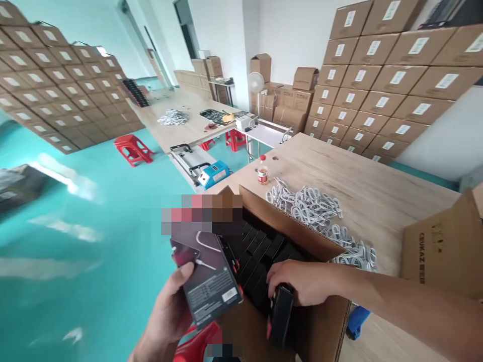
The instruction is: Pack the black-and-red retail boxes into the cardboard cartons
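My left hand (pixel 171 304) grips a dark retail box (pixel 207 286) printed with a phone and a white charging cable, tilted beside the open cardboard carton (pixel 327 324). My right hand (pixel 298 281) reaches into that carton from the right, fingers closed around a slim black box (pixel 281 314) that stands on edge; some fingertips are hidden. Packed in rows inside are several black boxes (pixel 260 246). Just behind the carton, coiled white cables (pixel 309 206) lie in a loose heap on the wooden table (pixel 381 186).
A red-capped bottle (pixel 262 173) stands behind the carton. Beyond it sits a blue machine (pixel 215 173). Another open carton (pixel 441 246) is at right, a blue tool-like object (pixel 356 322) below it. Stacked cartons (pixel 381 103) line the wall; a red stool (pixel 133 148) stands on the floor.
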A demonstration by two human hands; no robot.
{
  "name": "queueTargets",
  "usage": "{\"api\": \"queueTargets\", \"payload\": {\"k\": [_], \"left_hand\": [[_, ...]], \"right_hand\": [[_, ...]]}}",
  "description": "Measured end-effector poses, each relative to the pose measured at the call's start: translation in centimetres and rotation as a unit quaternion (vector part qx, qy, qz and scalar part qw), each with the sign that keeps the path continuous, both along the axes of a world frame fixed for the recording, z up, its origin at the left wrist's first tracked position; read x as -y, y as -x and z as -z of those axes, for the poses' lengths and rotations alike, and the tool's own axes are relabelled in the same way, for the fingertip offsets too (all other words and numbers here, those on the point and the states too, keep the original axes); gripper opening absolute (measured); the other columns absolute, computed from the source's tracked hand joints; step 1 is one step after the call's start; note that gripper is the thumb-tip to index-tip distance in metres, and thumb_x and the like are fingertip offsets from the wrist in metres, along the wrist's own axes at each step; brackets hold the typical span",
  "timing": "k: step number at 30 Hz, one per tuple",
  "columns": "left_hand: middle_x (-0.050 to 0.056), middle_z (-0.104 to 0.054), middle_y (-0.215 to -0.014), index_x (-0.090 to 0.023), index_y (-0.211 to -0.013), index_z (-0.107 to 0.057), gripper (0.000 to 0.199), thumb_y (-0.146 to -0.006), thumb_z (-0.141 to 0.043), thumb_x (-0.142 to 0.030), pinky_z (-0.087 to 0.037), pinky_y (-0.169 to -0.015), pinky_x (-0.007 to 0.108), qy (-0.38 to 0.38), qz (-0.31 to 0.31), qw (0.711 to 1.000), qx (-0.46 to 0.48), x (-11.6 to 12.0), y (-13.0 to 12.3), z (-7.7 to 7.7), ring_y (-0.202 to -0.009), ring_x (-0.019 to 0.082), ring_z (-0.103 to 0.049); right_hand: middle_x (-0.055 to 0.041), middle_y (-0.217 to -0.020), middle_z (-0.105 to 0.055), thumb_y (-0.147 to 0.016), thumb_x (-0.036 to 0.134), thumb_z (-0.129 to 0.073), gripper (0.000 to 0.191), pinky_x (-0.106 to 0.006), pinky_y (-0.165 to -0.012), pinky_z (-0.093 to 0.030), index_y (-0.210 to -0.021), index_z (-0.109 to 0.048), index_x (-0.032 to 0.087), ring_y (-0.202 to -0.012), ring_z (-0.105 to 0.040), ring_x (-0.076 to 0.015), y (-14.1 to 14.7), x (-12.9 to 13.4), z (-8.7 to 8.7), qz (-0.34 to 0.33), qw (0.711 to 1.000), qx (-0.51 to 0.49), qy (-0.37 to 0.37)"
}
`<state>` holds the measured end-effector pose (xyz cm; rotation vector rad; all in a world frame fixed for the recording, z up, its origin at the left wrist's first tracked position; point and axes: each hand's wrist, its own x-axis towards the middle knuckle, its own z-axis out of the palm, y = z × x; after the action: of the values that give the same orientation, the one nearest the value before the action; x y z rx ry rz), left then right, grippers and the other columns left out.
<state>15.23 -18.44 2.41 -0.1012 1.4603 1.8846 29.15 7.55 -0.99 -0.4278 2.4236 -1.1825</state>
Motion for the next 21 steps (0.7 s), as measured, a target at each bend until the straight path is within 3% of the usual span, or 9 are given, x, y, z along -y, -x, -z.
{"api": "queueTargets", "payload": {"k": [4,8,11,14,16,17,19,21], "left_hand": [[0.005,-0.079,-0.088,-0.023,-0.089,-0.075,0.046,-0.057,-0.085,-0.054,-0.062,-0.073,0.044,-0.041,-0.034,0.998,0.019,-0.2,-3.7,1.1,-0.078,0.033,-0.074],[0.007,-0.078,-0.087,-0.02,-0.095,-0.072,0.048,-0.065,-0.082,-0.056,-0.062,-0.075,0.041,-0.068,-0.02,0.997,0.001,0.4,-5.6,2.9,-0.079,0.03,-0.074],[0.008,-0.077,-0.101,-0.021,-0.117,-0.066,0.051,-0.076,-0.077,-0.05,-0.059,-0.088,0.044,-0.119,-0.01,0.992,-0.033,0.5,-6.3,3.8,-0.097,0.033,-0.073],[0.009,-0.068,-0.131,-0.028,-0.144,-0.046,0.074,-0.079,-0.078,-0.044,-0.053,-0.102,0.046,-0.165,-0.042,0.982,-0.079,0.1,-7.0,4.0,-0.122,0.035,-0.063],[0.009,-0.06,-0.143,-0.029,-0.15,-0.036,0.085,-0.078,-0.079,-0.043,-0.047,-0.109,0.047,-0.176,-0.045,0.977,-0.112,-0.1,-7.4,4.1,-0.133,0.035,-0.054],[0.009,-0.057,-0.146,-0.029,-0.151,-0.034,0.088,-0.077,-0.08,-0.043,-0.044,-0.112,0.046,-0.175,-0.039,0.975,-0.131,-0.2,-7.6,4.1,-0.137,0.035,-0.051],[0.01,-0.052,-0.151,-0.027,-0.153,-0.03,0.095,-0.076,-0.082,-0.043,-0.04,-0.116,0.045,-0.161,-0.023,0.972,-0.172,-0.4,-7.9,4.4,-0.14,0.033,-0.047],[0.011,-0.048,-0.153,-0.026,-0.156,-0.023,0.105,-0.072,-0.085,-0.043,-0.04,-0.116,0.043,-0.149,-0.003,0.965,-0.215,-0.6,-8.2,4.7,-0.14,0.033,-0.046]], "right_hand": [[-0.0107,-0.127,-0.063,-0.07,0.024,-0.079,0.04,-0.039,-0.096,-0.053,-0.11,-0.074,0.022,-0.113,-0.063,-0.0286,-0.1,0.4,1.0,0.024,0.992,-0.071,-0.103],[-0.0106,-0.113,-0.066,-0.076,0.018,-0.071,0.03,-0.036,-0.077,-0.053,-0.106,-0.071,0.018,-0.096,-0.066,-0.0263,-1.1,0.7,1.1,-0.049,0.956,-0.116,-0.266],[-0.0125,-0.106,-0.067,-0.081,0.018,-0.066,0.022,-0.036,-0.071,-0.05,-0.102,-0.069,0.014,-0.089,-0.066,-0.0263,-1.4,1.5,1.5,-0.101,0.919,-0.108,-0.364],[-0.012,-0.105,-0.068,-0.078,0.023,-0.071,0.025,-0.036,-0.071,-0.049,-0.102,-0.069,0.016,-0.089,-0.067,-0.0276,-1.3,1.8,1.1,-0.076,0.909,-0.061,-0.405],[-0.0096,-0.104,-0.068,-0.074,0.023,-0.074,0.028,-0.035,-0.074,-0.05,-0.101,-0.069,0.018,-0.089,-0.067,-0.0263,-1.0,1.7,-0.2,0.005,0.934,-0.031,-0.357],[-0.0085,-0.106,-0.068,-0.073,0.024,-0.074,0.033,-0.035,-0.076,-0.051,-0.105,-0.068,0.019,-0.091,-0.067,-0.0251,-0.8,1.6,-1.2,0.055,0.955,-0.019,-0.291],[-0.0077,-0.115,-0.067,-0.075,0.032,-0.073,0.052,-0.033,-0.076,-0.053,-0.125,-0.06,0.021,-0.097,-0.067,-0.0239,-0.3,1.8,-3.4,0.136,0.987,0.018,-0.088],[-0.009,-0.122,-0.066,-0.079,0.048,-0.07,0.068,-0.031,-0.069,-0.054,-0.139,-0.048,0.023,-0.101,-0.066,-0.0244,0.3,2.6,-5.2,0.155,0.982,0.06,0.09]]}}
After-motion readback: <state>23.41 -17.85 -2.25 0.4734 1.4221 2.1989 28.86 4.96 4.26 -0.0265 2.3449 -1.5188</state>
